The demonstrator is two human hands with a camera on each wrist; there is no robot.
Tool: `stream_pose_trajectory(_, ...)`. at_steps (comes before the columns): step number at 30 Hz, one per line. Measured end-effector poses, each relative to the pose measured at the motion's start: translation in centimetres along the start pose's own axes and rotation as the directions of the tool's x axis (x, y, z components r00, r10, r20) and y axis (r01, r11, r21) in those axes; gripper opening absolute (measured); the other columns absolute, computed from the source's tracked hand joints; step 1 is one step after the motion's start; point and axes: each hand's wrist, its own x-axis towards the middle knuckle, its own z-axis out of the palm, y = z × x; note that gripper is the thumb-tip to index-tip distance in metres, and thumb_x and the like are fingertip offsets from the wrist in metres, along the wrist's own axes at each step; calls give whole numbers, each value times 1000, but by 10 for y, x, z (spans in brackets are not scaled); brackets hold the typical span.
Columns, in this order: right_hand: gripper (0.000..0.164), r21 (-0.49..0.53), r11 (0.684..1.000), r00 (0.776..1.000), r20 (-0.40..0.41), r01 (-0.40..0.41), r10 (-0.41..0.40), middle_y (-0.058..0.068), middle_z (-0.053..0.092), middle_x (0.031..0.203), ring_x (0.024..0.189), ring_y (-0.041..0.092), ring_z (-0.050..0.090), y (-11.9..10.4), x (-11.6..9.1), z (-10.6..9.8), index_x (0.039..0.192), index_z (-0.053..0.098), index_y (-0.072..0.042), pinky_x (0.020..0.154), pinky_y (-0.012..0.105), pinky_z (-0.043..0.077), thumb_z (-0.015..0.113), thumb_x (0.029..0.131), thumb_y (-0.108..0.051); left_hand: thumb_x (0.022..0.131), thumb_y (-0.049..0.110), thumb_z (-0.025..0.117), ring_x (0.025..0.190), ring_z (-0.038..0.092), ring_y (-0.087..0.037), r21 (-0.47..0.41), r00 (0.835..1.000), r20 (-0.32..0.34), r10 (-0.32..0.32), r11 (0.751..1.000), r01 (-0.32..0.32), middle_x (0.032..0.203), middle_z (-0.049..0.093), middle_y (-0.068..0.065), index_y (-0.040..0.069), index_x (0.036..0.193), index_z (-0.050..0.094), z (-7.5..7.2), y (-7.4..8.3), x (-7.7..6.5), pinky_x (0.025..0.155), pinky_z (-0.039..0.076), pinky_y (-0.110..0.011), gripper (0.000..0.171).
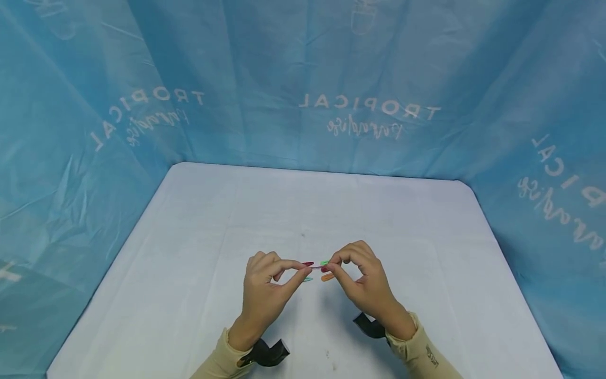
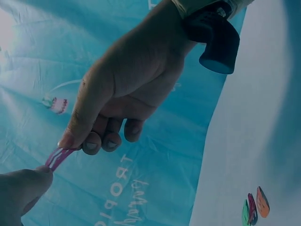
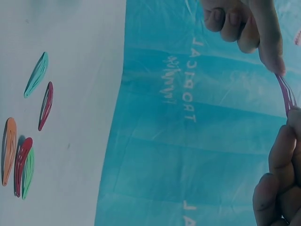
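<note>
A purple-pink snap hair clip (image 2: 59, 158) is stretched between both hands above the white table. My left hand (image 1: 266, 287) pinches one end of it with thumb and index finger. The other end is pinched by my right hand (image 1: 366, 276). In the right wrist view the clip (image 3: 285, 94) shows its slim prongs between the two sets of fingertips, which cover its ends. Below lie other hair clips: turquoise (image 3: 36, 75), dark red (image 3: 46, 106), orange (image 3: 9, 150), red (image 3: 22, 165) and green (image 3: 29, 175).
A white-covered table (image 1: 303, 205) extends around the hands. Blue printed curtains (image 1: 303, 63) hang along its back and both sides. Black wrist-worn cameras (image 1: 270, 353) sit below the cuffs on both wrists.
</note>
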Motion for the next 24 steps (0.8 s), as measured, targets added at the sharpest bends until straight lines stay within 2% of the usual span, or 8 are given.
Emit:
stream_pose_trajectory(4, 23, -29, 1000, 1000, -1, 10, -10, -9, 68, 89, 89, 14, 52, -3, 2, 0, 92, 68, -21, 80, 29, 38, 77, 85, -1, 80, 23, 87, 66, 31, -11, 35, 999, -9, 44, 998, -44, 60, 38, 7, 20, 82, 79, 1, 0, 3, 69, 24, -30, 9)
stream_pose_trajectory(9, 7, -72, 995, 996, -39, 75, -78, -8, 68, 88, 90, 16, 55, -4, 4, 2, 91, 67, -18, 85, 32, 38, 72, 93, -14, 88, 29, 80, 65, 32, -11, 69, 993, -16, 116, 991, -114, 60, 38, 9, 20, 79, 78, 3, -1, 5, 67, 25, -29, 13)
stream_pose_trajectory(11, 7, -93, 990, 992, -58, 107, -112, -7, 68, 87, 88, 18, 56, -4, 6, 4, 90, 67, -16, 85, 34, 37, 70, 96, -19, 90, 31, 77, 64, 33, -11, 80, 991, -26, 134, 988, -132, 60, 38, 9, 19, 79, 78, 3, -2, 5, 67, 26, -29, 16)
stream_pose_trajectory(14, 13, -129, 981, 984, -76, 148, -159, -5, 69, 86, 86, 19, 56, -4, 8, 7, 89, 67, -13, 85, 35, 37, 68, 98, -22, 93, 33, 74, 64, 32, -12, 91, 983, -48, 179, 980, -174, 60, 38, 8, 18, 79, 77, 3, -3, 7, 67, 27, -29, 21)
stream_pose_trajectory(16, 16, -149, 973, 978, -84, 177, -191, -4, 68, 85, 85, 19, 56, -6, 9, 8, 88, 67, -12, 85, 34, 37, 65, 100, -23, 94, 33, 73, 62, 32, -13, 99, 969, -80, 235, 969, -227, 60, 39, 8, 16, 79, 77, 3, -4, 8, 66, 27, -28, 23)
stream_pose_trajectory(18, 21, -178, 958, 965, -93, 225, -244, -1, 67, 84, 82, 20, 55, -6, 11, 9, 87, 66, -10, 83, 33, 37, 63, 101, -24, 94, 31, 74, 61, 33, -14, 105, 936, -134, 326, 944, -313, 60, 39, 6, 12, 78, 78, 4, -5, 10, 63, 28, -26, 25)
stream_pose_trajectory(22, 27, -233, 909, 917, -124, 345, -380, 3, 66, 80, 78, 23, 54, -8, 13, 11, 82, 65, -5, 81, 34, 38, 61, 102, -24, 92, 26, 75, 57, 34, -13, 128, 825, -250, 506, 862, -490, 58, 40, 5, 5, 75, 78, 4, -8, 16, 56, 29, -23, 28)
stream_pose_trajectory(24, 29, -253, 889, 895, -139, 381, -423, 4, 65, 78, 77, 24, 54, -9, 14, 11, 81, 65, -4, 82, 35, 38, 62, 102, -23, 92, 25, 76, 55, 34, -13, 128, 787, -281, 550, 834, -537, 57, 40, 5, 3, 72, 77, 3, -7, 19, 55, 28, -22, 29)
